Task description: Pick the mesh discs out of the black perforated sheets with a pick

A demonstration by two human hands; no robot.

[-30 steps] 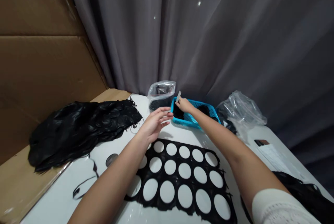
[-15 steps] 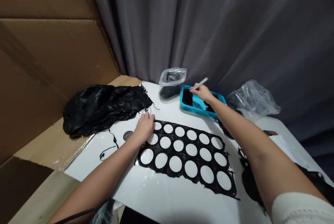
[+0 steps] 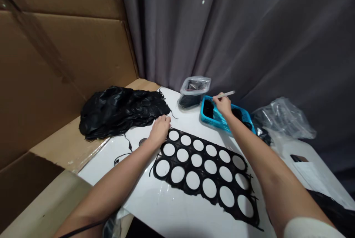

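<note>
A black rubbery sheet [image 3: 201,171] with rows of round holes lies flat on the white table. At its upper left corner is my left hand [image 3: 160,130], fingers bent down and close together; whatever is under the fingertips is hidden. Over the left part of a blue plastic basket [image 3: 206,121], my right hand [image 3: 222,105] is closed around a thin whitish flat stick [image 3: 227,94], one end of which sticks out to the right. Black pieces [image 3: 208,109] lie in the basket. A dark disc [image 3: 142,141] is partly covered by my left wrist.
A heap of black sheets [image 3: 122,112] lies at the left, beside a large cardboard box [image 3: 69,53]. Behind the table hangs a grey curtain [image 3: 235,38]. An upright clear bag [image 3: 194,91] with dark contents and a crumpled clear bag [image 3: 288,117] flank the basket.
The view has swung, shifting most things rightward. My right hand stays at the basket, its stick now lying flatter. My left hand sits slightly further up along the sheet's corner, nearer the black heap.
</note>
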